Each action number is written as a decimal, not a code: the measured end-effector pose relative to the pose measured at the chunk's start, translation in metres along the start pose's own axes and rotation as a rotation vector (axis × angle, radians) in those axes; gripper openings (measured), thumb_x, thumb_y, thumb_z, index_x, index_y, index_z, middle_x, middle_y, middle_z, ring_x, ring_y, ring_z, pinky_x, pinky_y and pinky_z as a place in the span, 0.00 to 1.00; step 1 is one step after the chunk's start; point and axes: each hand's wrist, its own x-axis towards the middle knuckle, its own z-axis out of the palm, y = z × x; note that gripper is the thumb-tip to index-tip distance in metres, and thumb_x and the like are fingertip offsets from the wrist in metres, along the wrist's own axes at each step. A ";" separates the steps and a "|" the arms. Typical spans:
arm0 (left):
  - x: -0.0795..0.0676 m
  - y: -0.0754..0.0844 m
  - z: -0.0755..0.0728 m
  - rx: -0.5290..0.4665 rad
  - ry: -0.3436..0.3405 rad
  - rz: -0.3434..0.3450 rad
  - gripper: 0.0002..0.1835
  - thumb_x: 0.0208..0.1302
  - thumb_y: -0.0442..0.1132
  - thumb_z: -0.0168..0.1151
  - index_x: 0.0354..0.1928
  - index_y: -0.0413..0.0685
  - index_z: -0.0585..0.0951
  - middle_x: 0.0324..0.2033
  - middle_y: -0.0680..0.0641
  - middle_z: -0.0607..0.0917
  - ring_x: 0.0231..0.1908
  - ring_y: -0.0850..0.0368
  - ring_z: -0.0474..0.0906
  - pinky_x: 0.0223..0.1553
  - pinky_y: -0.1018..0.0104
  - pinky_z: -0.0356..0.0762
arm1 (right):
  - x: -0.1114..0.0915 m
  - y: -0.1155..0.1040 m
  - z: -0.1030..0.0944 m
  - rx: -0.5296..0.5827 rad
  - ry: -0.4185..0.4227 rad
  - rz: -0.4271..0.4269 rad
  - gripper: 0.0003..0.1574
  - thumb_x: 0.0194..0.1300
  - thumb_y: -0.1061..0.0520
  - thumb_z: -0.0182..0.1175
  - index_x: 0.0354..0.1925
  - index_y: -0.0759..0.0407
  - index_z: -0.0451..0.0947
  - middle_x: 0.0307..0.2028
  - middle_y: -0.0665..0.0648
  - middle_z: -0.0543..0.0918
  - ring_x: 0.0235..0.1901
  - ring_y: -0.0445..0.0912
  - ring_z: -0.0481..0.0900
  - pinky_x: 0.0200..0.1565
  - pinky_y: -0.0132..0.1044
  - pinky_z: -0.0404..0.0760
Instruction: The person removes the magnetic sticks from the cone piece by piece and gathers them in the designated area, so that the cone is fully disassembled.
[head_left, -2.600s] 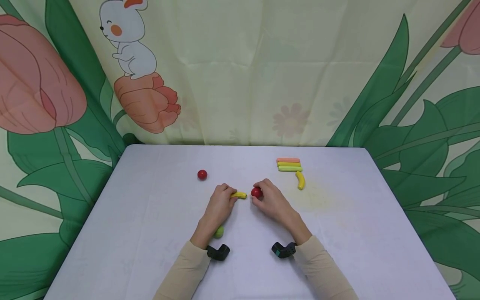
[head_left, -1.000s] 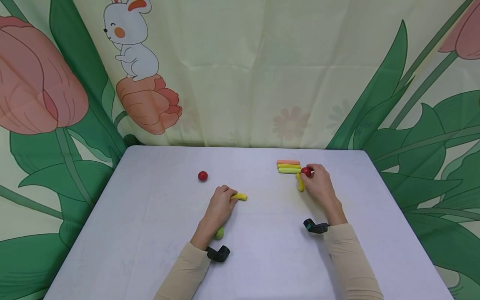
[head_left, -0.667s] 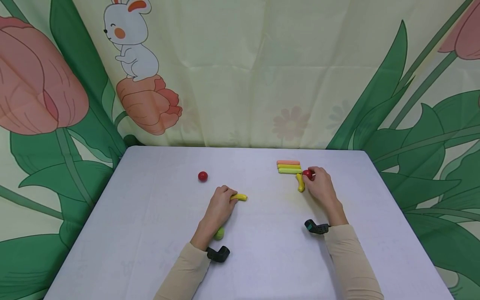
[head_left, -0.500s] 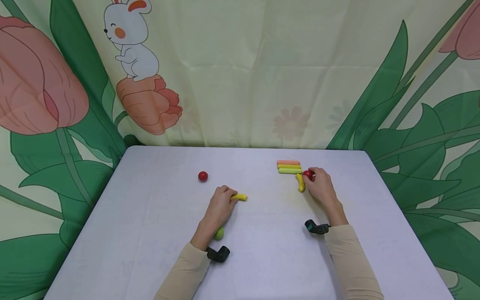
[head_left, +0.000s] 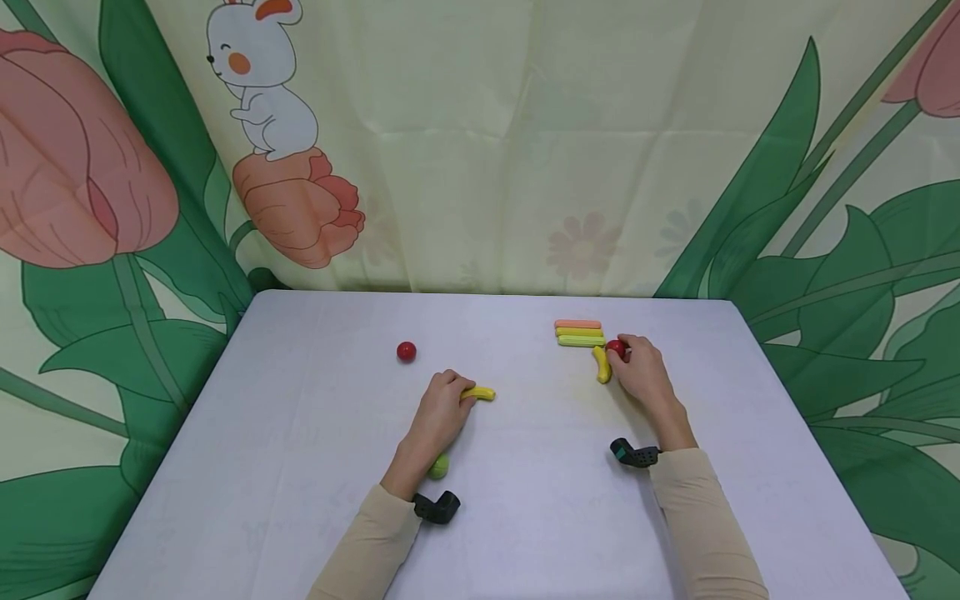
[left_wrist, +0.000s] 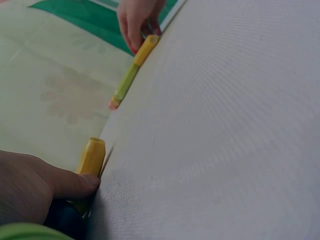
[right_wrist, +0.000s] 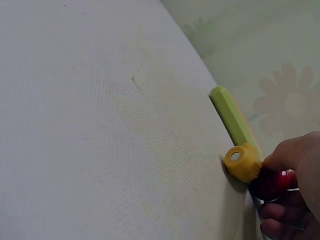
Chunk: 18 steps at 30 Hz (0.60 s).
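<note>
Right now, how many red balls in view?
2. One red ball lies alone on the table's left-centre. The other red ball is pinched by the right hand, beside a yellow banana piece. Others may be hidden under the hands.

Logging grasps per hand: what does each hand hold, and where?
Left hand grips one end of a yellow curved piece. Right hand pinches a red ball at its sides.

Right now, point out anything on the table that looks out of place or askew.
Nothing is spilled or damaged. One red ball sits alone, apart from the bar stack where the right hand holds another red ball. A green piece lies half hidden under the left wrist.
</note>
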 end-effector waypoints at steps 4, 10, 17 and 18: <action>0.000 0.000 0.001 0.001 0.001 0.001 0.13 0.64 0.37 0.68 0.51 0.45 0.86 0.45 0.48 0.83 0.46 0.54 0.77 0.51 0.62 0.81 | 0.000 -0.001 0.000 0.007 0.000 0.007 0.35 0.74 0.51 0.52 0.69 0.70 0.64 0.57 0.72 0.73 0.53 0.60 0.73 0.58 0.55 0.80; 0.001 -0.001 0.001 -0.001 0.006 0.012 0.13 0.64 0.37 0.69 0.50 0.45 0.86 0.45 0.48 0.83 0.46 0.54 0.77 0.51 0.62 0.81 | -0.001 -0.002 -0.002 0.019 -0.005 0.025 0.35 0.73 0.51 0.53 0.70 0.70 0.64 0.60 0.72 0.72 0.54 0.60 0.73 0.58 0.55 0.80; 0.000 0.000 0.001 0.005 0.001 0.006 0.14 0.64 0.38 0.69 0.50 0.45 0.86 0.45 0.48 0.83 0.46 0.54 0.76 0.51 0.62 0.81 | -0.001 -0.003 -0.002 0.030 -0.006 0.032 0.35 0.73 0.51 0.53 0.70 0.69 0.63 0.61 0.71 0.72 0.54 0.60 0.72 0.59 0.54 0.80; 0.000 0.000 0.000 0.005 0.000 0.004 0.14 0.64 0.38 0.69 0.50 0.45 0.86 0.45 0.48 0.83 0.46 0.54 0.76 0.51 0.62 0.81 | -0.001 -0.003 -0.002 0.030 -0.005 0.032 0.35 0.73 0.51 0.54 0.70 0.68 0.63 0.61 0.71 0.72 0.54 0.60 0.73 0.59 0.54 0.80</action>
